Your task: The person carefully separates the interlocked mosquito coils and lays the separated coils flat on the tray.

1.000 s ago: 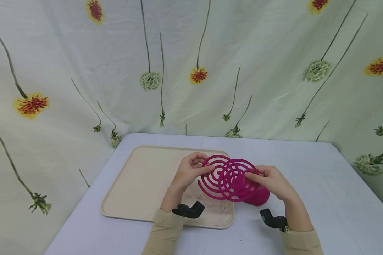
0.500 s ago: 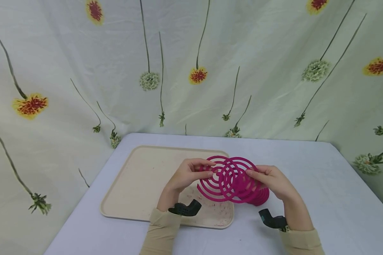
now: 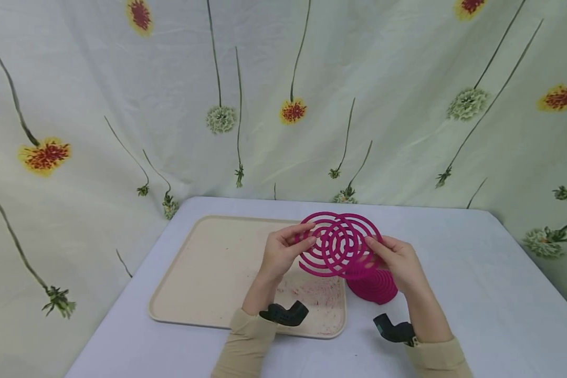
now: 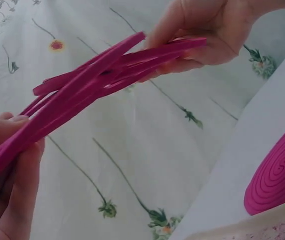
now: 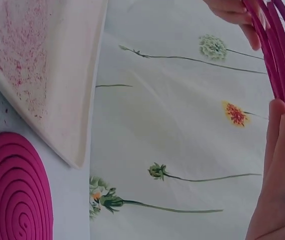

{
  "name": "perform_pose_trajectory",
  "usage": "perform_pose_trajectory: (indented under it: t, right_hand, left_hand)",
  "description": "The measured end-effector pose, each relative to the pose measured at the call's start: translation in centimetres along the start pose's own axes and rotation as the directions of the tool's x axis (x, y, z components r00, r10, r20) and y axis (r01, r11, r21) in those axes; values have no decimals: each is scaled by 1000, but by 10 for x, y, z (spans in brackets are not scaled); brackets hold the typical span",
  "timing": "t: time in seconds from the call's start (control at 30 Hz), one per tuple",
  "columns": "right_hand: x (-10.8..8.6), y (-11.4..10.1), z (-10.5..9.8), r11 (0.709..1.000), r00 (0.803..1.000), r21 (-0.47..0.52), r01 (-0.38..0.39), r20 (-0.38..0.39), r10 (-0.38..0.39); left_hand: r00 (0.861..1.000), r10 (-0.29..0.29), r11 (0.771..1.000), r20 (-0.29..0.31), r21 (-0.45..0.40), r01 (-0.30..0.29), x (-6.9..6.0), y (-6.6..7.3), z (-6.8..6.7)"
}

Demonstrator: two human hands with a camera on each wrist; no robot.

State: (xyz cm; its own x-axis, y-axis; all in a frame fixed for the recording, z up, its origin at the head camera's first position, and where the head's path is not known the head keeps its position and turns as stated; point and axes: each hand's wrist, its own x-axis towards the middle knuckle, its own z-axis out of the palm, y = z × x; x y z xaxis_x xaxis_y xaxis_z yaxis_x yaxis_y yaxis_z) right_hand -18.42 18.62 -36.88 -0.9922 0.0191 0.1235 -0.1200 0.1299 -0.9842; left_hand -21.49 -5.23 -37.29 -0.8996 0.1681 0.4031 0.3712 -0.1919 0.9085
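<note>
Two magenta mosquito coils [image 3: 320, 274] overlap in the air between my hands, their spiral rings crossing in the middle. My left hand [image 3: 279, 254] pinches the left coil between thumb and fingers. At the opposite edge, my right hand [image 3: 401, 262] grips the right coil with its thumb on the near face. Seen almost edge-on in the left wrist view, the coils [image 4: 85, 80] cross at a slant and have gaps between them. Below the right hand, a mosquito coil stack [image 3: 378, 287] lies on the table, partly hidden by the held pair.
A beige tray [image 3: 217, 268] lies on the white-covered table [image 3: 453, 283], left of the stack. Pink crumbs are scattered over its right part, beneath the hands. Behind the table hangs a flower-print cloth [image 3: 397, 157].
Both hands have lifted the overlapping coils higher and tilted them up, uncovering more of the stack. My left hand's fingers have shifted their hold on the left coil.
</note>
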Motion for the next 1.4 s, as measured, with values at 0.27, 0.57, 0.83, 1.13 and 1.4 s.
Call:
perform_pose_trajectory:
  t: [0.27,0.57,0.83,1.13,1.4]
  right_hand:
    - [-1,0,15,985,990,172,22,-143,3]
    - [-2,-3,-15,999,962,-39,13,274,-2]
    - [-2,-3,-24,992,879,-25,125,466,-99]
    - [-4,-7,-13,992,981,-78,96,174,-81]
    - [-5,-10,-2,996,996,-5,93,-19,-93]
  left_hand:
    - [980,46,995,-194,-79,-62,-1,-6,22]
    - [966,-23,1000,256,-2,24,-1,1,-8]
    - [919,16,999,394,21,-27,0,-1,-13]
    - [974,-10,1000,227,15,7,-2,2,3]
    - [998,33,999,56,-14,-33,-3,1,14]
